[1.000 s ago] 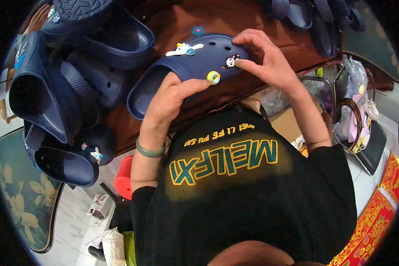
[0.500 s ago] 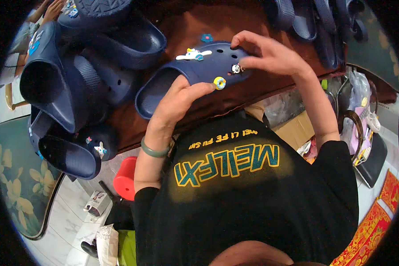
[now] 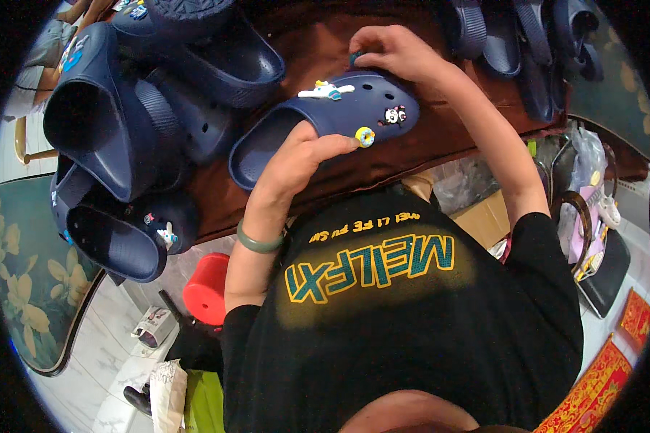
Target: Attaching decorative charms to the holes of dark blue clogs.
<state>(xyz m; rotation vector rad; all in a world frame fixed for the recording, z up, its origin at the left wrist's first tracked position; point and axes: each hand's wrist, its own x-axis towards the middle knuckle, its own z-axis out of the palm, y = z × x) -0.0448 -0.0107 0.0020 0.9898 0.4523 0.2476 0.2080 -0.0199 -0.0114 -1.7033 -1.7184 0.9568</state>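
My left hand (image 3: pixel 294 162) grips a navy foam clog (image 3: pixel 267 141), its fingers inside the opening and its thumb beside a yellow ring-shaped charm (image 3: pixel 365 137). A white long-eared figure charm (image 3: pixel 326 91) and a black-and-white panda charm (image 3: pixel 396 116) sit on the clog's upper, near a few open holes. Just beyond the clog, my right hand (image 3: pixel 393 54) pinches a small blue flower charm (image 3: pixel 354 58), mostly hidden by the fingers. A green bangle (image 3: pixel 259 243) circles my left wrist.
Navy clogs (image 3: pixel 87 133) are heaped at the left of the brown cloth-covered table (image 3: pixel 318 32); more clogs (image 3: pixel 500 50) stand at the far right. Below the table edge are a red stool (image 3: pixel 209 289) and a cardboard box (image 3: pixel 477 216). Another person's leg (image 3: pixel 47 83) shows at the far left.
My right hand has left the panda charm and moved up and left to the flower charm on the cloth, closing on it. The left hand still grips the clog.
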